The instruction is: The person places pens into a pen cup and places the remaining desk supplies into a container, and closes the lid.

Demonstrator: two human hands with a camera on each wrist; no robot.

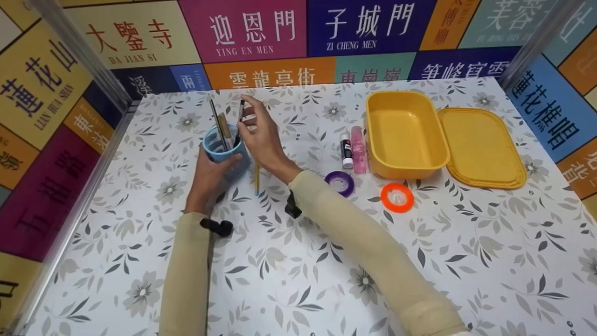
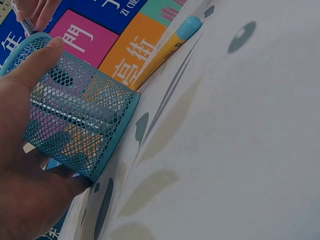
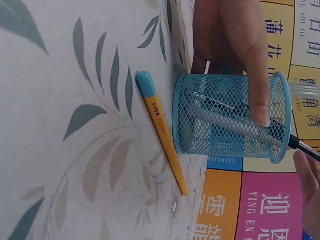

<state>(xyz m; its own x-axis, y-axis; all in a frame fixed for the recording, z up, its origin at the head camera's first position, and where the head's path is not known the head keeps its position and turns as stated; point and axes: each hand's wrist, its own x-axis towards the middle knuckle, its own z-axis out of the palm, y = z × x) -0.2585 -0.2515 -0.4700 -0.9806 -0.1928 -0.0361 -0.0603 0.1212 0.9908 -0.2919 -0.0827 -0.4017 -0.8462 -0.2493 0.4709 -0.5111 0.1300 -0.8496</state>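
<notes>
My left hand (image 1: 207, 175) grips a light blue mesh pen holder (image 2: 82, 112) by its side, thumb near the rim. Inside the holder stand a slim dark pen (image 1: 216, 119) and a tan stick-like item (image 1: 224, 128). Above the rim, my right hand (image 1: 265, 135) pinches a black pen (image 1: 241, 112) between thumb and fingers. That pen's lower end is inside the holder, as the right wrist view also shows (image 3: 302, 147). Next to the holder's base, a yellow pencil (image 3: 162, 132) with a blue end lies on the table.
Right of my hands lie a glue stick (image 1: 346, 151), a pink tube-like item (image 1: 358, 149), a purple tape roll (image 1: 346, 191) and an orange ring-shaped roll (image 1: 383, 200). Behind them sits an uncovered yellow box (image 1: 406, 169), its lid (image 1: 485, 147) beside it. Printed panels (image 1: 261, 28) border the patterned table (image 1: 289, 261).
</notes>
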